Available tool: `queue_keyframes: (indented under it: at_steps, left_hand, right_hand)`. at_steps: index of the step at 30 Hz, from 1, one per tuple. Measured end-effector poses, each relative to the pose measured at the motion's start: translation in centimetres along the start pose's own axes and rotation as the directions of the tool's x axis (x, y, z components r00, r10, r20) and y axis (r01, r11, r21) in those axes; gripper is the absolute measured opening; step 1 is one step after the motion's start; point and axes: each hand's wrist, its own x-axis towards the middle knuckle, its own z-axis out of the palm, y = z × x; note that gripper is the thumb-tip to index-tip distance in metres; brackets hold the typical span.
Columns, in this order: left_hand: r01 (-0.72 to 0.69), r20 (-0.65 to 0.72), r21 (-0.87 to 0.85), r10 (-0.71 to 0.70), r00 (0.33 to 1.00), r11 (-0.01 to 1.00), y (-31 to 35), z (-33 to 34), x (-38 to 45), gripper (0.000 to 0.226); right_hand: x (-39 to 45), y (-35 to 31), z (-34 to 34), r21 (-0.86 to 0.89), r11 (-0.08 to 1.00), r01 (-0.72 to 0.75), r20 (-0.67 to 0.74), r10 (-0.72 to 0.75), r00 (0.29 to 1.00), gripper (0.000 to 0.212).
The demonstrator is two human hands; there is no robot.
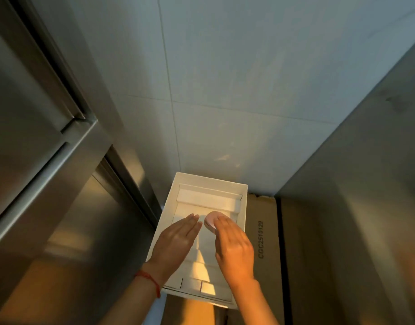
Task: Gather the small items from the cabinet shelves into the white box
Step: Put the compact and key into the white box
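Observation:
The white box lies open on a cardboard carton, low in the middle of the view, against the tiled wall. Both hands hover over its inside. My right hand grips a small round pale pink item at its fingertips, just above the box floor. My left hand is flat, fingers straight and close together, palm down, holding nothing. A red string circles the left wrist. The box floor under the hands is hidden.
A brown cardboard carton with printed code supports the box. Stainless steel cabinet doors stand on the left. Another steel panel rises on the right. Grey wall tiles fill the back.

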Motion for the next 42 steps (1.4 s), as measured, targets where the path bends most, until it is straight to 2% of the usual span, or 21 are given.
queue_keyframes:
  at_steps: [16, 24, 32, 42]
  left_hand:
    - [0.032, 0.022, -0.055, -0.030, 0.999, 0.998, -3.0, 8.0, 1.1, 0.068]
    - [0.053, 0.090, -0.046, -0.049, 0.995, 0.998, -3.6, 10.7, 0.3, 0.069]
    - [0.081, 0.081, -0.048, -0.077, 0.994, 0.996, -4.7, 12.3, 0.6, 0.068]
    - [0.031, 0.113, -0.035, -0.027, 0.993, 0.999, -5.0, 14.0, 0.7, 0.066]
  right_hand:
    - [1.3, 1.5, 7.3, -0.007, 0.981, -0.195, 0.069, 0.195, 0.978, 0.057]
    - [0.9, 1.3, 10.2, -0.044, 0.962, -0.268, 0.180, 0.271, 0.946, 0.061]
    - [1.4, 1.4, 11.6, -0.054, 0.949, -0.312, 0.281, 0.314, 0.907, 0.065]
    - [1.5, 1.9, 12.7, -0.117, 0.949, -0.291, 0.303, 0.313, 0.900, 0.077]
